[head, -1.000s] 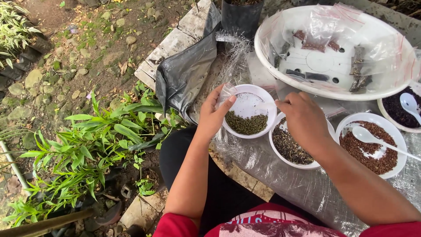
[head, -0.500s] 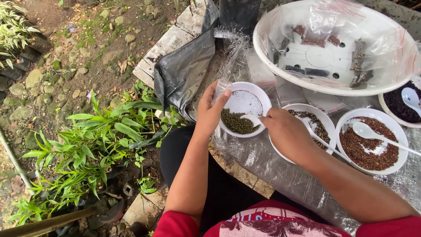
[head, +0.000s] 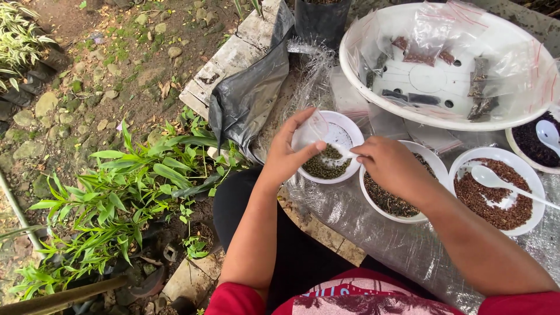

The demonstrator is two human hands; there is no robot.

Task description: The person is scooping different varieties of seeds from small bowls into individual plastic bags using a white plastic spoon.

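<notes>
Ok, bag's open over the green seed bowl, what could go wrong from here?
The small clear bag is held only by the left hand at its mouth, so seeds off the spoon in the right hand may miss. That forearm hovers over the dark seed bowl; it could tip it. The green seed bowl sits near the edge of the plastic-covered table.
</notes>
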